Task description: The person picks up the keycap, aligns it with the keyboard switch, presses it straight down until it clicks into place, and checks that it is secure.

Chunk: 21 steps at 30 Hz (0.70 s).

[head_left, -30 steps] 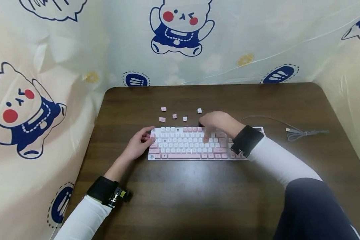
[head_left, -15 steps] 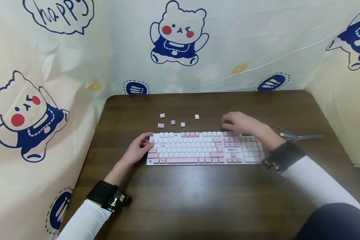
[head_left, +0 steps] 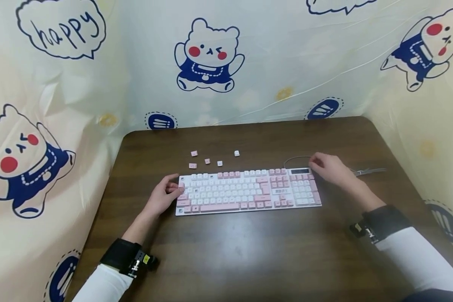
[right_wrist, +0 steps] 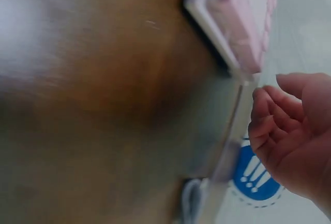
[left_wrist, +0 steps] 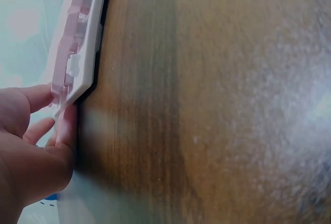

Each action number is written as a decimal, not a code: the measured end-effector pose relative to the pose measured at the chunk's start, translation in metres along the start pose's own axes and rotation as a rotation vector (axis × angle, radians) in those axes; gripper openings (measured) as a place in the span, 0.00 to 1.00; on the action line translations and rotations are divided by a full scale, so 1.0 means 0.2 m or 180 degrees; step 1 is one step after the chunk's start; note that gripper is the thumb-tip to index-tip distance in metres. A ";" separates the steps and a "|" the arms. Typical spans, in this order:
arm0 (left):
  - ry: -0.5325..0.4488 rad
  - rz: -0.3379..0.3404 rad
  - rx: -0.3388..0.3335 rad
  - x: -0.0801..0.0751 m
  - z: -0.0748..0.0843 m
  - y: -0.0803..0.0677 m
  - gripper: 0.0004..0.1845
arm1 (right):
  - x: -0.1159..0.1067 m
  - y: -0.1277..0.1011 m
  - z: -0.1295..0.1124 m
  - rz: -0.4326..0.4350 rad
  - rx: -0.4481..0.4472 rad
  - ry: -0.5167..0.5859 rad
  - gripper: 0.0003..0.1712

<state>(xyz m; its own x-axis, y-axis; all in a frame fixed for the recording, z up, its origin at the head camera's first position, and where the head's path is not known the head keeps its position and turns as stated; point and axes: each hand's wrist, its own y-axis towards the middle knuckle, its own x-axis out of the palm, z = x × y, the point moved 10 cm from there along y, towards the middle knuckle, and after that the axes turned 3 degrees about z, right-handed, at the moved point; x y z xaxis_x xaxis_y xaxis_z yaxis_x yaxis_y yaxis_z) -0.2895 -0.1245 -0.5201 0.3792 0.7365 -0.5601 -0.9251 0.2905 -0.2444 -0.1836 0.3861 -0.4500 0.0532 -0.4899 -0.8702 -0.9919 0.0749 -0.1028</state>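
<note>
On the table (head_left: 226, 251) sits the keyboard (head_left: 226, 193). The left hand (head_left: 160, 198) grips its left end, as before; the right hand (head_left: 330, 170), a second ago over it, is by its far right corner, loosely curled, contact unclear. The cable (head_left: 371, 171) lies to its right, five loose keys (head_left: 219, 163) beyond it.

Keyboard (head_left: 230, 194) on table (head_left: 226, 251); loose keycaps (head_left: 207, 161) behind its left half; cable bundle (head_left: 368, 171) to right.
</note>
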 end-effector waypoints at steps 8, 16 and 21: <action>0.0006 0.0077 -0.0170 -0.02 -0.03 -0.02 0.29 | 0.16 -0.07 0.11 -0.0097 0.0347 0.0556 0.28; -0.0006 0.0103 -0.0065 -0.02 -0.01 -0.02 0.28 | 0.22 -0.04 0.20 -0.0036 0.0365 0.0743 0.33; -0.0054 0.0107 -0.0089 -0.02 -0.01 -0.03 0.27 | 0.21 -0.01 0.21 -0.0222 0.0303 0.0833 0.35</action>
<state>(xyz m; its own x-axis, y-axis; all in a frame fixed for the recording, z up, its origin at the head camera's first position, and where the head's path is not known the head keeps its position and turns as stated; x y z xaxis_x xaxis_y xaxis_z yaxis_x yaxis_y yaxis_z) -0.2859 -0.1312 -0.5180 0.3473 0.7559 -0.5549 -0.9365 0.2484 -0.2477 -0.1737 0.4023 -0.5064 0.0769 -0.7033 -0.7068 -0.9709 0.1083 -0.2135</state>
